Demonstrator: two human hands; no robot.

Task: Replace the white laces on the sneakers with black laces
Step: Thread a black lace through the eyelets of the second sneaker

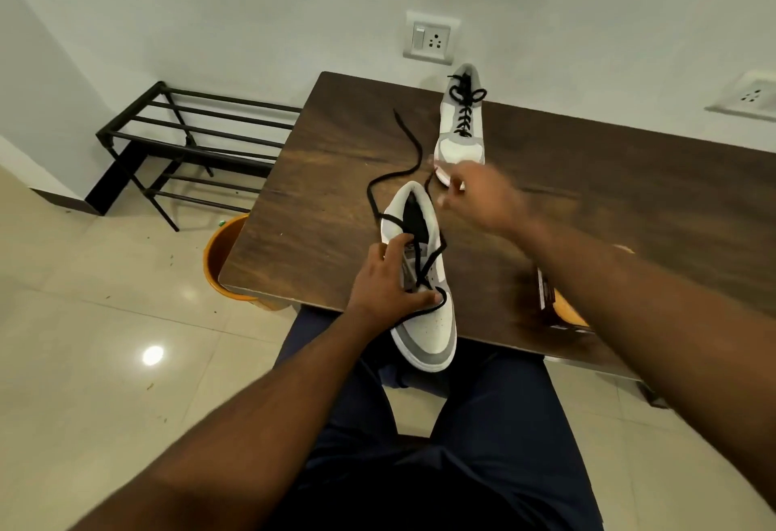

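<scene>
You are roughly past the halfway mark, judging by the two shoes. The far white-and-grey sneaker (pixel 461 127) stands on the dark wood-grain bench (pixel 336 144) near the wall, fully threaded with a black lace and tied in a bow. The near white-and-grey sneaker (pixel 420 274) overhangs the bench's front edge above your lap, and only its lower eyelets carry the loose black lace (pixel 403 152); no white lace shows anywhere. Your left hand (pixel 388 282) grips that shoe at the tongue and side. Your right hand (pixel 483 198) is blurred, its fingers apparently pinching one lace end. The upper eyelets and the knot are still left.
</scene>
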